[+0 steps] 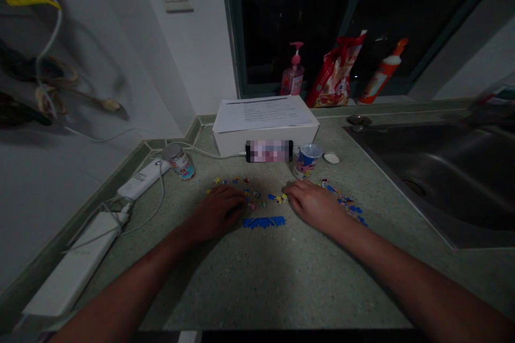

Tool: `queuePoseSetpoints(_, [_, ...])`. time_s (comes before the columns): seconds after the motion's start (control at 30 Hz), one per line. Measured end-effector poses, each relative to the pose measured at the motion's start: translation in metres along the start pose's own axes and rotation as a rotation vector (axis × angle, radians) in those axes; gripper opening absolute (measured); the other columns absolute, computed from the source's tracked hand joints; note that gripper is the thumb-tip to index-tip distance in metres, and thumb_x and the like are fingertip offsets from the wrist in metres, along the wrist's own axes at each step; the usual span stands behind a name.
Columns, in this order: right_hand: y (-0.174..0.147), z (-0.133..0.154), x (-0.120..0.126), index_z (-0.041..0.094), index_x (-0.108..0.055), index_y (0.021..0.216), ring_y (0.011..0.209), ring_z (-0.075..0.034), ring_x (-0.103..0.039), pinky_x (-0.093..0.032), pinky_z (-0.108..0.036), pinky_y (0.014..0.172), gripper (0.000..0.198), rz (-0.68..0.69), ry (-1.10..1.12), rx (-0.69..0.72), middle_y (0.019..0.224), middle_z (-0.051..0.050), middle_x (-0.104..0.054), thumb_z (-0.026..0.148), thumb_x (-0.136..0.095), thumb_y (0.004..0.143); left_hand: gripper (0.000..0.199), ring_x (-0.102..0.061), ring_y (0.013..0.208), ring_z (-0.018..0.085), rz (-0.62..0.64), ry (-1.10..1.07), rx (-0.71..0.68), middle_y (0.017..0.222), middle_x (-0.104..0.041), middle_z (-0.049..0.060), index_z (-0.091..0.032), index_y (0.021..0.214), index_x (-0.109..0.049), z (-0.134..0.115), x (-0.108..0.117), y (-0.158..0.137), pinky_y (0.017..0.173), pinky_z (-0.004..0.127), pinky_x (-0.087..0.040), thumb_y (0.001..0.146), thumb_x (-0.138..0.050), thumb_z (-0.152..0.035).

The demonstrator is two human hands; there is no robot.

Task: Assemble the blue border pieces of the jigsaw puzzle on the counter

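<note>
Loose jigsaw pieces [257, 194] lie scattered on the counter between and around my hands. My left hand [220, 210] rests palm down over the left ones, its fingers spread and the thumb apart. Opposite it, my right hand [313, 201] has its fingers bent, with the fingertips at a yellow puzzle piece [281, 199]; whether they pinch it is hard to see. A joined blue puzzle strip [264, 222] lies flat nearer to me, between the hands. More blue pieces [350, 206] form an arc beyond my right wrist.
Behind stand an open printed cup [308, 159], its round lid [331, 158], a phone [269, 151] and a white box [265, 118]. A lidded jar [179, 162] and white power strips [76, 262] with cables lie left. A steel sink [442, 171] is on the right.
</note>
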State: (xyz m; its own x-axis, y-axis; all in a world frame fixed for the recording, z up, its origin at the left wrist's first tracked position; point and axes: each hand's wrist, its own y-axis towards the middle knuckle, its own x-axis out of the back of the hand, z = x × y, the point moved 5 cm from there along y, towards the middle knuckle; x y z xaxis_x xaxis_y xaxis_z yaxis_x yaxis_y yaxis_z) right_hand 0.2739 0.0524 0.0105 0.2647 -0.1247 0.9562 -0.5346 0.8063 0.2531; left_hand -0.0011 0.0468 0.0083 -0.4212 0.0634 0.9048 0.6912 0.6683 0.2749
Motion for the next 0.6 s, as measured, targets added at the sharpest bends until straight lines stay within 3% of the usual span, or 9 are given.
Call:
queuePoseSetpoints(0.33, [-0.0012, 0.0016, -0.0011, 0.019, -0.079, 0.109, 0.095, -0.024, -0.073, -0.051, -0.036, 0.082, 0.022, -0.012, 0.003, 0.005, 0.102, -0.009, -0.077, 0.011, -0.059, 0.104, 0.021, -0.07, 0.127, 0.03, -0.064, 0.013, 0.047, 0.132, -0.079, 0.009, -0.024, 0.124, -0.074, 0.0071, -0.0015, 0.0002, 0.113, 0.054, -0.052, 0.108, -0.06, -0.024])
queuePoseSetpoints(0.6, [-0.001, 0.0024, -0.002, 0.018, -0.079, 0.111, 0.096, -0.024, -0.073, -0.051, -0.036, 0.083, 0.021, 0.003, -0.003, 0.003, 0.105, -0.01, -0.078, 0.012, -0.061, 0.104, 0.019, -0.071, 0.126, 0.03, -0.042, 0.008, 0.056, 0.132, -0.079, 0.007, -0.025, 0.124, -0.074, 0.0086, -0.0025, -0.0005, 0.113, 0.056, -0.053, 0.107, -0.063, -0.027])
